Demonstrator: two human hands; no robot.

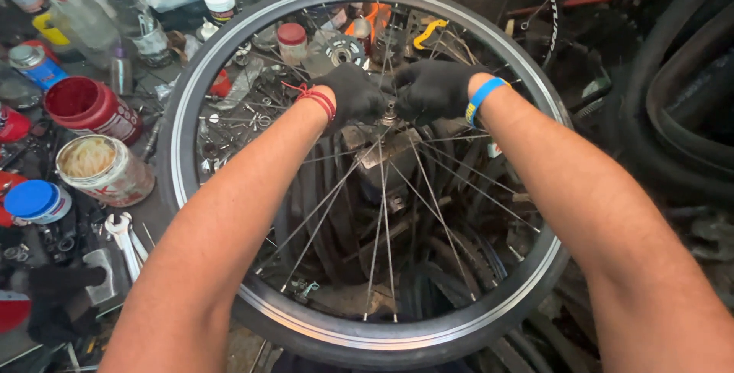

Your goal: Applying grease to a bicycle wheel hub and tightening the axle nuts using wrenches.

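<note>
1. At the far left, a cluttered workbench is carrying an open red tin, an open can of pale grease, a blue-lidded tub and a pair of spanners. These are lying close beside the wheel's rim, so a sideways swing of the wheel could be knocking a tin over, in my judgement.

2. The left hand, in a black glove with a red cord at the wrist, is closing around the left side of the hub; its fingers are curled, but what exactly they are pinching is hidden by the glove.

3. The hub is sitting at the centre of the bicycle wheel, directly between the two hands and touching both, with thin spokes fanning out toward the viewer.

4. The right hand, also gloved in black and wearing a blue wristband, is gripping the hub's right side, fingers wrapped shut on it.

5. A slipping grip could be driving a knuckle or forearm into the spokes, since both forearms are lying across them.

6. Small hub parts could be dropping into the heap of old tyres at the right and getting lost.
</note>
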